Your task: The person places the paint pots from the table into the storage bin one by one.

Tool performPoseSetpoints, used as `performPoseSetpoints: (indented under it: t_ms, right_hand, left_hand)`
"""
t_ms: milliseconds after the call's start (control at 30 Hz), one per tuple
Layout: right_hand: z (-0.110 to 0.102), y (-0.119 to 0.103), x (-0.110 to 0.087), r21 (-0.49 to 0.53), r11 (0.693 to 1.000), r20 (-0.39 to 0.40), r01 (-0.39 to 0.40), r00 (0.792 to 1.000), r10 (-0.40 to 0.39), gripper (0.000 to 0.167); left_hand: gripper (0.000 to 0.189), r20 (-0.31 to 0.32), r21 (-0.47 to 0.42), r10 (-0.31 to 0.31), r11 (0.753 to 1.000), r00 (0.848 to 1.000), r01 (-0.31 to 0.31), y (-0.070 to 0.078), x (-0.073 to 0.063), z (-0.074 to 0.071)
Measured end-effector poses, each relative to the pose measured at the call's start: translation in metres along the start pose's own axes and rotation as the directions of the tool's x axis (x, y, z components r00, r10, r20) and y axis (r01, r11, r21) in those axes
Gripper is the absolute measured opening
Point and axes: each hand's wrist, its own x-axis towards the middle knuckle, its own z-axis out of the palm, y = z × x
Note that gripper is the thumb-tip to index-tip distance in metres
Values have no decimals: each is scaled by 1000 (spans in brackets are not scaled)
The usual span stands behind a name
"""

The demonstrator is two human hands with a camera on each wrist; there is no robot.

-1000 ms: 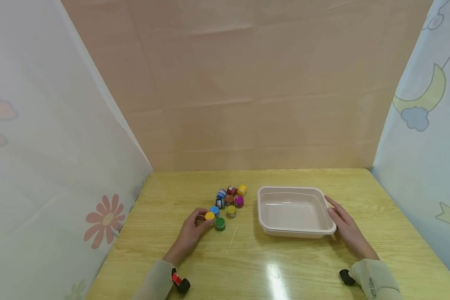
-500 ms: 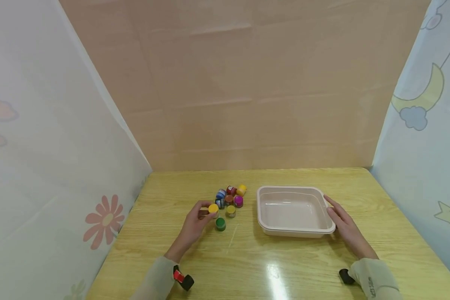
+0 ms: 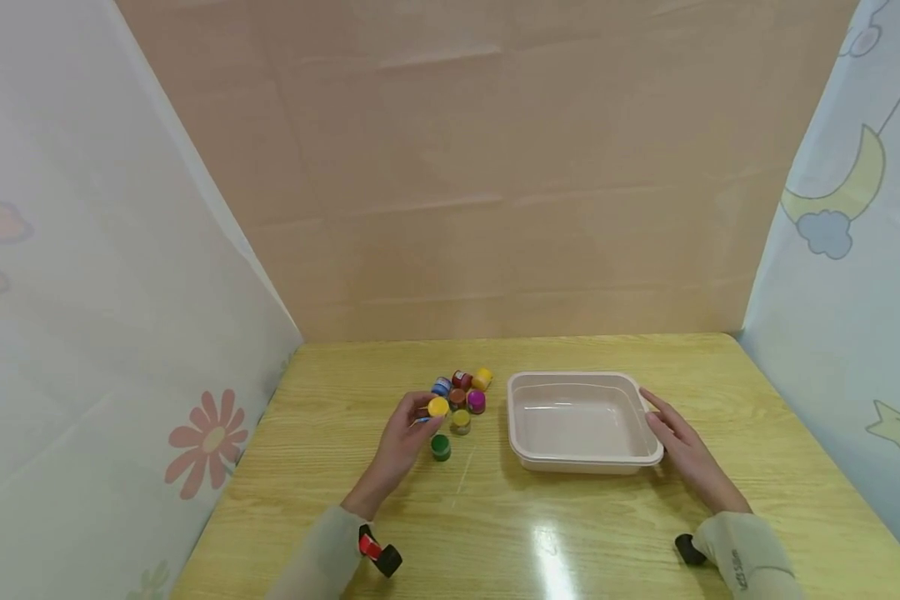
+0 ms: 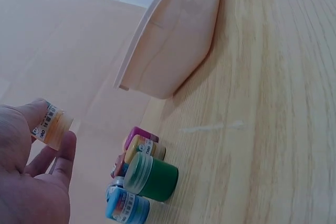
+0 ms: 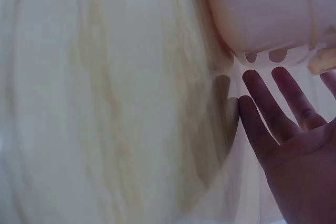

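Note:
My left hand [image 3: 405,433] pinches a small paint jar with a yellow-orange lid [image 3: 438,407] between thumb and fingers; its printed label faces the left wrist camera. In that view the jar is raised clear of the table. Around the hand stand other paint jars: a green jar [image 3: 440,447] nearest, a yellow jar [image 3: 461,422] behind it, and a light blue jar [image 4: 127,206] mostly hidden by the hand in the head view. My right hand [image 3: 686,454] touches the right end of a pale pink plastic basin [image 3: 585,460], its fingers extended and spread.
Behind the left hand cluster a magenta jar [image 3: 476,402], a brown jar [image 3: 457,399], a dark red jar [image 3: 461,379], a blue jar [image 3: 441,386] and another yellow jar [image 3: 482,379]. The wooden table [image 3: 495,533] meets a tan backdrop, with patterned sheets on both sides.
My left hand has lifted the yellow-orange jar and carried it rightward and away from me, over the other jars. The basin and right hand have shifted slightly left.

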Motion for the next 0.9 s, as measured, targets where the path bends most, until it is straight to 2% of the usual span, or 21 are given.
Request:
performPoseSetpoints:
  t_ms: [267,433,800,900]
  right_hand:
    - [3,-1,0,-6,1000,11,-7,1000,7,59]
    - [3,-2,1,-9,1000,16,-17,1000,17,59]
    - [4,-4,0,3,1000,16,-14,1000,14,59]
    - [4,-5,-1,9,1000,13,-4,1000,4,59]
  left_hand:
    - [35,39,-47,33,998,999,-31,3,6,11]
    - [34,39,-62,61,996,997,-59,5,12,22]
    - [37,60,-102,65,993,996,-59,8,19,38]
    - [38,74,-151,75,987,994,-63,8,22,42]
